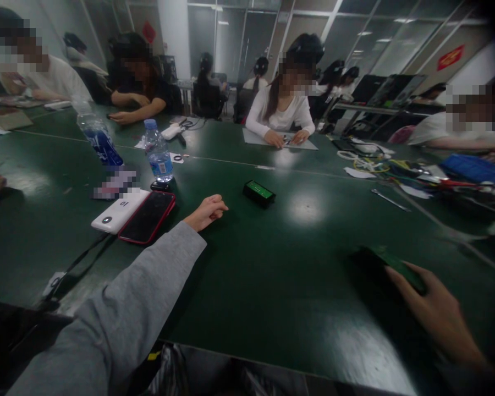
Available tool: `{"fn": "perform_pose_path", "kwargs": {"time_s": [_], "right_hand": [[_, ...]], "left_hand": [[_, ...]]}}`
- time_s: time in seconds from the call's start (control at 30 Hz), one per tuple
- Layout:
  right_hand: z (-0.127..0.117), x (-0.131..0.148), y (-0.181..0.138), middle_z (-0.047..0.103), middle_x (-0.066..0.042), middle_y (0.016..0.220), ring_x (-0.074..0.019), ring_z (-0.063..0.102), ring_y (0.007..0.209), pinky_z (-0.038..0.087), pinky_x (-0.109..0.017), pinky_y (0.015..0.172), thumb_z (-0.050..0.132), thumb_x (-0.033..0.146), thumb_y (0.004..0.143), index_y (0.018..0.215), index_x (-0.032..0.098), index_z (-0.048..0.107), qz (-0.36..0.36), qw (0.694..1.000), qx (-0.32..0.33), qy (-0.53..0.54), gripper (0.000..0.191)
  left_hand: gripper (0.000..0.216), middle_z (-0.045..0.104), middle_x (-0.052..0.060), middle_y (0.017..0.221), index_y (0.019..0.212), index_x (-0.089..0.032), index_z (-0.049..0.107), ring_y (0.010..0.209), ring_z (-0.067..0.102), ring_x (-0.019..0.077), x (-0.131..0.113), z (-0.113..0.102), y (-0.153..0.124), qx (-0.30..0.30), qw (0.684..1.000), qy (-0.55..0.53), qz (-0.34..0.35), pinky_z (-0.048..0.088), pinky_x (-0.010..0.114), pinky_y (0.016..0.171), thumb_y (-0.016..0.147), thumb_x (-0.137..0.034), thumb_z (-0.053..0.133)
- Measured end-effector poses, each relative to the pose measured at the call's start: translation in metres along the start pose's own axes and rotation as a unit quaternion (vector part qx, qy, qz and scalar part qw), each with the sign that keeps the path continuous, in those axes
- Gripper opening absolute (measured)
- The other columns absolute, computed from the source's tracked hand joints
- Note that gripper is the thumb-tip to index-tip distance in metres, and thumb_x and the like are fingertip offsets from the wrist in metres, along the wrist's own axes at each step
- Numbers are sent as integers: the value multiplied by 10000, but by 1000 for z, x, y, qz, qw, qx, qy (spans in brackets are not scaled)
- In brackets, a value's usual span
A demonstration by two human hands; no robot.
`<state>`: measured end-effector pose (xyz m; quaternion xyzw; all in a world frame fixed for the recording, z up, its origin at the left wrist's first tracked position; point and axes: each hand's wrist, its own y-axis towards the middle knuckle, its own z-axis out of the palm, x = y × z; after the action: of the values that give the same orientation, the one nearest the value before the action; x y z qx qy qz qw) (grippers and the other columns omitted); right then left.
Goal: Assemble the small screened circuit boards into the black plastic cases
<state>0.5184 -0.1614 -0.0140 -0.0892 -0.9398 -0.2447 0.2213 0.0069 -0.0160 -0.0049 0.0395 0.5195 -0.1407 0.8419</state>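
My left hand [208, 213] rests on the green table [268, 264], its fingers curled in and no object visible in them. To its right lies a small open black box [259, 196] with a green circuit board [260, 189] on its upper face. At the right, low over the table, my right hand [437, 308] grips a flat green piece [410, 276] that looks like a circuit board; motion blurs it. A dark shadow falls beside that hand.
Left of my left hand lie a red-edged phone [147, 217] and a white power bank [119, 212] with a strap. Behind them stand a water bottle [158, 151] and a blue bottle [101, 140]. Tangled cables [371, 162] and a wrench [391, 200] lie right. People sit opposite.
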Motion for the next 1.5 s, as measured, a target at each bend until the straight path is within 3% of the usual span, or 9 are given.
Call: {"fn": "perform_pose_path", "kwargs": {"time_s": [0.1, 0.33, 0.53, 0.63, 0.83, 1.5], "right_hand": [[33, 54, -1, 688, -200, 1082, -321, 669, 870, 509, -499, 733, 594, 737, 796, 1182, 331, 650, 5, 991, 92, 99, 563], [102, 209, 7, 669, -133, 1094, -288, 651, 960, 533, -470, 849, 542, 549, 913, 1179, 184, 593, -178, 952, 155, 195, 455], [156, 276, 13, 641, -109, 1089, -261, 612, 986, 502, -452, 900, 562, 424, 921, 1139, 183, 578, -258, 923, 148, 244, 325], [165, 283, 15, 621, -112, 1105, -263, 585, 1010, 495, -456, 912, 577, 420, 921, 1172, 179, 562, -279, 919, 134, 244, 348], [156, 279, 16, 600, -111, 1162, -281, 544, 1077, 477, -474, 946, 590, 429, 931, 1229, 210, 547, -337, 903, 138, 227, 372], [155, 279, 14, 610, -104, 1159, -276, 581, 1073, 494, -460, 946, 565, 333, 930, 1255, 217, 530, -334, 901, 163, 225, 347]], "left_hand": [[540, 306, -114, 539, 645, -215, 235, 407, 283, 13, 0, -1, 0, 7, 1000, 3, 2, 160, 180, 386, 625, -37, 744], [538, 315, -118, 533, 640, -214, 237, 394, 291, 14, 0, 0, -1, 2, 1000, 9, -1, 165, 184, 386, 625, -40, 745], [493, 278, -129, 501, 636, -209, 239, 358, 247, 6, 0, 0, 2, -45, 999, 7, 10, 116, 190, 377, 630, -29, 698], [500, 262, -131, 491, 633, -209, 221, 355, 241, 5, -3, 1, 2, -79, 997, -18, 9, 122, 187, 374, 630, -14, 682], [537, 267, -127, 506, 637, -208, 213, 368, 262, 3, -5, 2, 1, -60, 998, -35, -3, 142, 176, 376, 638, -18, 716], [545, 253, -127, 512, 642, -208, 206, 374, 246, -2, -6, 5, 0, -67, 997, -32, -11, 131, 177, 379, 643, -15, 716]]}}
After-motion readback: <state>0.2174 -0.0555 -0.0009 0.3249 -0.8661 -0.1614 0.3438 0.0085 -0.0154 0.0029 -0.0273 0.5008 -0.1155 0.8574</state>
